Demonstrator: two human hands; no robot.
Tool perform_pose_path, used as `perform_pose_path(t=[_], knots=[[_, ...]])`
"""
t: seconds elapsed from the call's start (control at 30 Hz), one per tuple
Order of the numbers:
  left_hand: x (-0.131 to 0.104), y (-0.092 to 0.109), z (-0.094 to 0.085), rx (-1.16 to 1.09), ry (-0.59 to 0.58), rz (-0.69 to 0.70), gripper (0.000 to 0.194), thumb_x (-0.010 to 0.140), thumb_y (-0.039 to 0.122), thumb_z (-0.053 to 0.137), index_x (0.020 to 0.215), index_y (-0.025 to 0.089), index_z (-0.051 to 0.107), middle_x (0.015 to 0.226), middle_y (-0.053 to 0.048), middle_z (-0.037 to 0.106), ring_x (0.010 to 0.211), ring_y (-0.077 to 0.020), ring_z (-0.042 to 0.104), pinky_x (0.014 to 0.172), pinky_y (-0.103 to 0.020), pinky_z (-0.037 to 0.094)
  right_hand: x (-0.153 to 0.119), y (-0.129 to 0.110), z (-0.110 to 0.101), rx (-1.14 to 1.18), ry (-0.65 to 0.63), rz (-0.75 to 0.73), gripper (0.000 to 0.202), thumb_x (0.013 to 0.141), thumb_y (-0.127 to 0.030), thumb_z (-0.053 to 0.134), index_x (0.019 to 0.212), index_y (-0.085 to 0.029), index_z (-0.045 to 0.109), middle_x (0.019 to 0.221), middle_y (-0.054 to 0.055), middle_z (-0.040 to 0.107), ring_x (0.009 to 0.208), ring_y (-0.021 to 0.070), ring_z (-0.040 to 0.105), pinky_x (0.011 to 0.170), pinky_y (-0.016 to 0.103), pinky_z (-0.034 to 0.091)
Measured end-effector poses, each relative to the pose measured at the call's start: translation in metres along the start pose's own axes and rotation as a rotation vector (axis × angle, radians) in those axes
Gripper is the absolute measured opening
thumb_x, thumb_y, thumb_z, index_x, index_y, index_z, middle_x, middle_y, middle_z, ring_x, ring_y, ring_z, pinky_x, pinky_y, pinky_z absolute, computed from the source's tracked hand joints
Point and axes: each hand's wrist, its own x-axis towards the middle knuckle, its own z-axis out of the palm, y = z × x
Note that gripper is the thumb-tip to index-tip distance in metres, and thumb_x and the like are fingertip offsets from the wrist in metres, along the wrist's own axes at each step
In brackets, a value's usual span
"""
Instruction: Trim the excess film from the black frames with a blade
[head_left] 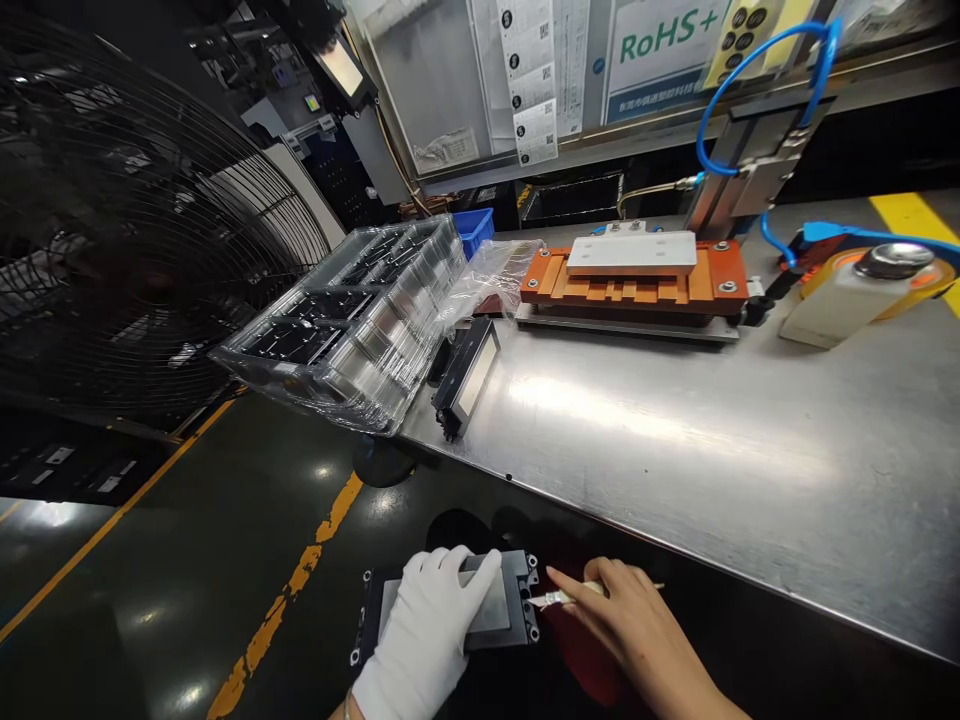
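My left hand, in a white glove, grips a flat black part with a grey plate on its face, low in the view in front of the table. Bare fingers of my right hand are closed around a thin, light-coloured knife. Its pointed tip is at the right end of the part, near the small black lugs and round holes. Both hands are below the table's front edge.
On the metal table lies a long black piece. Film-wrapped clear trays stand at the left, an orange fixture at the back, and a white bottle at the right. A large fan is far left.
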Motion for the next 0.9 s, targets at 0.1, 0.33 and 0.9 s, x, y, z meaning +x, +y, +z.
perform_pose_path(t=[0.1,0.33,0.9], knots=[[0.001,-0.002,-0.008,0.010,-0.078,0.037,0.091,0.060,-0.001,0.051,0.145,0.028,0.035,0.124,-0.013,0.059,0.101,-0.0306,0.059,0.086,-0.049,0.048,0.000,0.002,0.000,0.010,-0.022,-0.025,0.034,0.102,-0.035,0.045,0.132,-0.038,0.059,0.086,0.004,0.064,0.072,0.0161,0.062,0.062,0.028,0.050],[0.000,-0.010,-0.035,-0.079,-0.228,0.138,0.089,0.060,0.005,0.056,0.143,0.032,0.035,0.124,-0.012,0.056,0.102,-0.0330,0.055,0.085,-0.049,0.046,0.003,0.001,-0.003,0.027,-0.036,-0.096,0.035,0.100,-0.028,0.048,0.133,-0.036,0.060,0.087,0.005,0.065,0.074,0.0166,0.063,0.065,0.029,0.054],[0.001,-0.004,-0.004,-0.126,-0.178,0.019,0.091,0.058,0.004,0.054,0.143,0.032,0.036,0.124,-0.013,0.057,0.106,-0.0339,0.055,0.089,-0.051,0.044,-0.007,-0.039,-0.012,0.912,-0.641,0.704,0.056,0.097,-0.065,0.030,0.083,-0.022,0.062,0.056,-0.003,0.061,0.046,0.0111,0.057,0.046,0.020,0.042]])
